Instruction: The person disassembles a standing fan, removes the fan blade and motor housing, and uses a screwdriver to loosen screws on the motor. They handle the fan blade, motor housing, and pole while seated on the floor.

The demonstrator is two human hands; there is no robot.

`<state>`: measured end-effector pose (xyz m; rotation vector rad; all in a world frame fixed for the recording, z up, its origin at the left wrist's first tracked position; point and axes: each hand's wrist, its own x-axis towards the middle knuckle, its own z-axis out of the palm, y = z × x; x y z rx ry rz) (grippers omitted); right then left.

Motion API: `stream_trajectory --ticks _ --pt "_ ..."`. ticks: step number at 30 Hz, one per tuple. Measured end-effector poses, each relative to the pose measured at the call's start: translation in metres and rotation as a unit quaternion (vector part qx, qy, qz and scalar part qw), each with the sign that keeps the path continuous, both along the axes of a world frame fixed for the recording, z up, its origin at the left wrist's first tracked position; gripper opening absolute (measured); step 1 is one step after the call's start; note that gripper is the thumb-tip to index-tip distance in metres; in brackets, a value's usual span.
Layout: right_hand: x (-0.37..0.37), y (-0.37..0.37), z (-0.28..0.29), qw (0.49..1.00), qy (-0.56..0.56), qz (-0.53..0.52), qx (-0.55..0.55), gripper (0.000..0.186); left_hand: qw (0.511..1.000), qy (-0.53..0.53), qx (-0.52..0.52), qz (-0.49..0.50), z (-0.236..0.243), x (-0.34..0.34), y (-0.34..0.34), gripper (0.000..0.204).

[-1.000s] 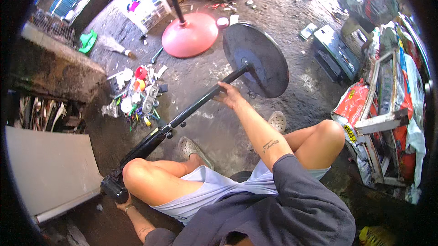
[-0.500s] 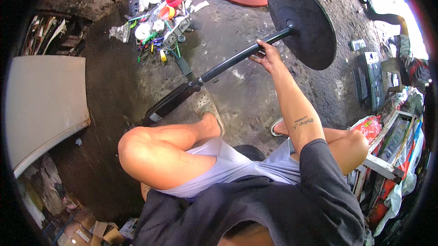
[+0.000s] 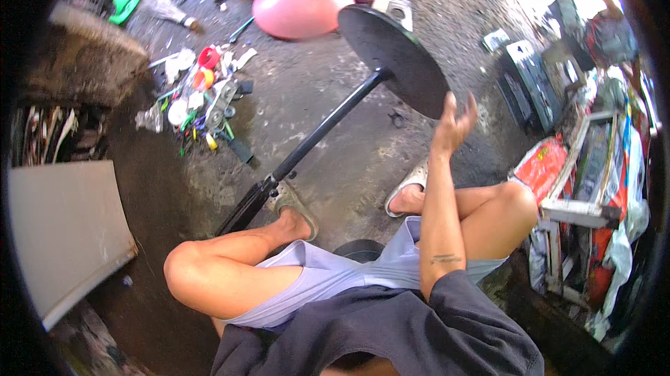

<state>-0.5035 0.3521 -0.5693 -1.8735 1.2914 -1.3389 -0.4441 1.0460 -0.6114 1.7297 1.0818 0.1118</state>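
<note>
A black stand lies tilted across the floor in front of me, with a slim pole [image 3: 328, 123] and a broad round base plate [image 3: 398, 55] at its far end. The pole's near end, a darker thick section [image 3: 244, 210], runs down beside my left shin. My right hand [image 3: 453, 125] is raised at the plate's right rim, fingers apart and palm turned up. Whether a fingertip touches the rim, I cannot tell. My left hand is out of sight, with its arm hidden beyond my left leg.
A pink round base [image 3: 303, 6] with an upright pole stands at the back. Small parts and scraps lie heaped [image 3: 209, 97] on the left. A pale panel [image 3: 70, 222] stands at the far left. On the right are a black box-like device [image 3: 534, 86] and a white frame [image 3: 583, 210] among plastic bags.
My right hand has let go of the pole and moved to the base plate's right rim. The view has shifted, so the stand and floor things appear lower and further left.
</note>
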Motion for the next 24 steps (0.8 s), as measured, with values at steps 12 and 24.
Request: stream_trajectory --ticks 12,24 --pt "0.006 0.094 0.054 0.981 0.051 0.166 0.083 0.041 0.887 -0.09 0.193 -0.41 0.224 0.224 -0.157 0.047" --pt "-0.002 0.144 0.051 0.975 0.008 0.2 0.099 0.065 0.794 0.003 0.228 -0.564 0.209 0.181 -0.326 0.04"
